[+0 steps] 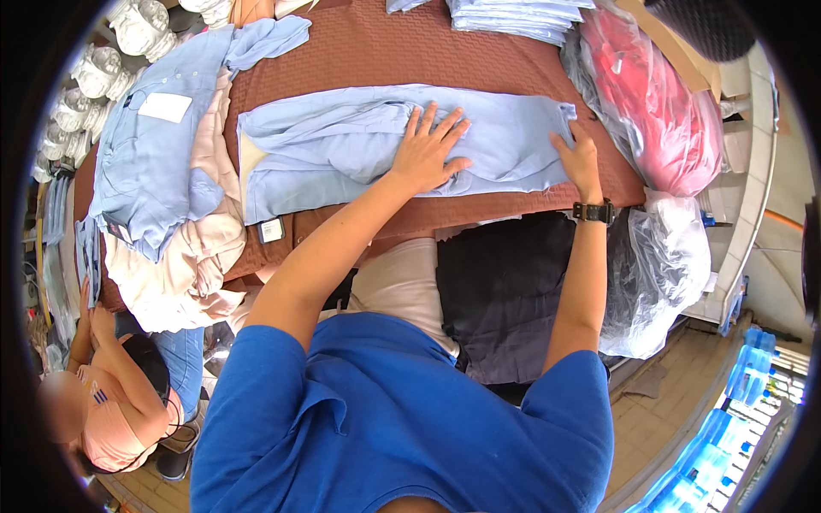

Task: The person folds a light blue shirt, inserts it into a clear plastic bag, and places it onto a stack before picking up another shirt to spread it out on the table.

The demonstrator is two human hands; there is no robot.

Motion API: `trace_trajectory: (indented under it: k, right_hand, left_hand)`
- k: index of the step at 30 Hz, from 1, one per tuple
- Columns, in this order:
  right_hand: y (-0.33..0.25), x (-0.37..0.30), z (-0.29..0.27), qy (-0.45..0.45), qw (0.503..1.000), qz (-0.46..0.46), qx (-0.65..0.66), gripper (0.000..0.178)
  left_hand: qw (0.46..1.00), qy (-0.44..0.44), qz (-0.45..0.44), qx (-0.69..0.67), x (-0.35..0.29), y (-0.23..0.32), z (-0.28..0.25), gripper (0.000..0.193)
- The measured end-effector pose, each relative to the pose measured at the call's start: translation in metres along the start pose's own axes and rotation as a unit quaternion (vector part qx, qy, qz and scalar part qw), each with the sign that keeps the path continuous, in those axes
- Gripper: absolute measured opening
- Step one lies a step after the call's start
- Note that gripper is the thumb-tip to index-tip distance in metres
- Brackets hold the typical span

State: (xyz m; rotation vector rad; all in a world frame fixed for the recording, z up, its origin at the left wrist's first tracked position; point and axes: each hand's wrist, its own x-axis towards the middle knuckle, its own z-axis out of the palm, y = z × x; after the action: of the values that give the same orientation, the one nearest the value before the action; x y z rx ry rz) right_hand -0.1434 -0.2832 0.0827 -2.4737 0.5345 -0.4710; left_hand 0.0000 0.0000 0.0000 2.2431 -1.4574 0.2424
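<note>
Shirt (325,145) across the desk (359,43), head view: folded into a long strip, likely to lie within reach of both sides. Covered at the middle by the left hand (426,158), fingers spread flat and gripping nothing, probably to keep it smooth. Touched at the right end by the right hand (581,162), fingers bent at the edge, perhaps to steady it; cannot tell whether pinched. Farther right, red cloth (629,81) inside a clear bag (684,171); nearer, a second bag (654,274), contents unclear.

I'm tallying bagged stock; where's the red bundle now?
Head view: the red bundle is upper right, beyond the right hand, beside the brown cloth.
</note>
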Motion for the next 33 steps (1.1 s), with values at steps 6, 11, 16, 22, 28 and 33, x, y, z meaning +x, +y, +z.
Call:
trace_trajectory:
  k: [6,11,16,22,28,33]
  right_hand:
    - [-0.112,-0.018,0.063,0.009,0.995,-0.094,0.024,0.057]
    - [-0.130,-0.032,0.080,-0.152,0.953,0.044,0.256,0.056]
    - [-0.094,-0.033,0.074,0.023,0.994,-0.104,0.039,0.034]
    - [-0.056,-0.038,0.105,0.168,0.973,-0.026,-0.157,0.032]
    - [-0.022,-0.042,0.106,0.094,0.992,0.081,-0.027,0.029]
    - [-0.020,-0.037,0.087,0.084,0.981,0.147,-0.095,0.030]
  left_hand:
    - [0.911,0.099,-0.164,-0.366,0.013,-0.025,-0.016,0.051]
    - [0.872,0.102,-0.233,-0.419,0.019,-0.026,-0.019,0.039]
    - [0.971,0.112,-0.080,-0.198,0.012,-0.014,-0.027,0.034]
    - [0.980,0.129,-0.106,-0.111,0.009,0.021,-0.045,0.029]
    - [0.959,-0.034,-0.190,-0.209,-0.016,0.045,-0.053,0.034]
    - [0.928,-0.022,-0.198,-0.316,-0.022,0.049,-0.030,0.028]
